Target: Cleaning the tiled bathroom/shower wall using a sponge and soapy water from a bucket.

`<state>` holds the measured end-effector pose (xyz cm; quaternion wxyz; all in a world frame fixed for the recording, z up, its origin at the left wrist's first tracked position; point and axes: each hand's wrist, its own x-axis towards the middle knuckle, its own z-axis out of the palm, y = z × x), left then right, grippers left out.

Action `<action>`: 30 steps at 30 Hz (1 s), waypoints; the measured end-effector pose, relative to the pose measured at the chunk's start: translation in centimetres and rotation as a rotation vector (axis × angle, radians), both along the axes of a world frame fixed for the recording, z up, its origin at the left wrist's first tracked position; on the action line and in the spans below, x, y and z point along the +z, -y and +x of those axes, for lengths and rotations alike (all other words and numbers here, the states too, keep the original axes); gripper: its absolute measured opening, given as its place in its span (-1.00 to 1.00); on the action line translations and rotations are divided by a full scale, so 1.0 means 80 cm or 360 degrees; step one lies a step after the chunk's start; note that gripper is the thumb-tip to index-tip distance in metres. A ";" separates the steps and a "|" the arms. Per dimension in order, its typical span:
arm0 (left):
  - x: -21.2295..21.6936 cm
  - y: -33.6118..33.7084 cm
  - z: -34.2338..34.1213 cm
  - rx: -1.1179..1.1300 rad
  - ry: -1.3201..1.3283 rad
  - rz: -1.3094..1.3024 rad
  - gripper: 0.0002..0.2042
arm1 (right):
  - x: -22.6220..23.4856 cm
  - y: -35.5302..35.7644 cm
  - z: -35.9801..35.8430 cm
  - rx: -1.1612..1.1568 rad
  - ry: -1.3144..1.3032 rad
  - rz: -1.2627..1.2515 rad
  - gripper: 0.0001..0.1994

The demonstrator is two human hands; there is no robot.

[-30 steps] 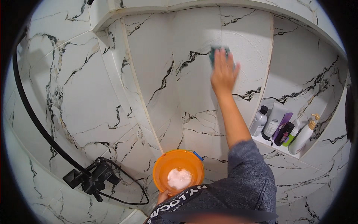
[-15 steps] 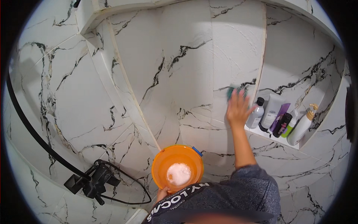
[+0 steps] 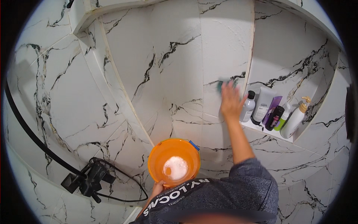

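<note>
My right hand (image 3: 231, 99) is held against the marble-patterned wall (image 3: 179, 74), left of a recessed shelf. Under its fingers is a dark green scrubbing pad (image 3: 220, 85), mostly covered by the hand and a little blurred. White streaks mark the wall panel above it. Low in the middle, my left hand (image 3: 159, 186) grips the near rim of an orange bucket (image 3: 154, 164), its thumb over the edge. Whitish foam (image 3: 176, 168) floats on the liquid inside. A blue piece (image 3: 194, 145) sits on the bucket's far right rim.
Bottles and tubes stand in the wall recess beside my right hand, among them a black-capped bottle (image 3: 248, 107) and a white pump bottle (image 3: 294, 122). At lower left, a black shower fixture (image 3: 88, 178) has a thick black pipe (image 3: 33, 134) and a looping hose.
The whole view has shifted slightly, so the wall, bottles and bucket appear farther left and higher. My right hand keeps nearly the same spot on the wall; my left hand still grips the bucket.
</note>
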<state>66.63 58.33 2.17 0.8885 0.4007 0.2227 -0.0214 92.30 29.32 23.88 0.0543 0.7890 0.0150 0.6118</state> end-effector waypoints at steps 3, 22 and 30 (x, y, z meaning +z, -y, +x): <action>0.001 0.005 0.005 -0.0117 -0.0003 0.0075 -0.57 | 0.127 0.000 0.022 0.0256 0.0442 0.0113 -0.58; 0.038 0.045 -0.025 0.0144 -0.0026 0.0087 -0.58 | -0.246 -0.211 -0.089 0.2189 -0.2477 -0.0282 -0.70; 0.043 0.036 -0.064 0.0549 -0.0149 0.0195 -0.52 | 0.045 -0.289 0.033 0.2303 -0.0375 0.0951 -0.50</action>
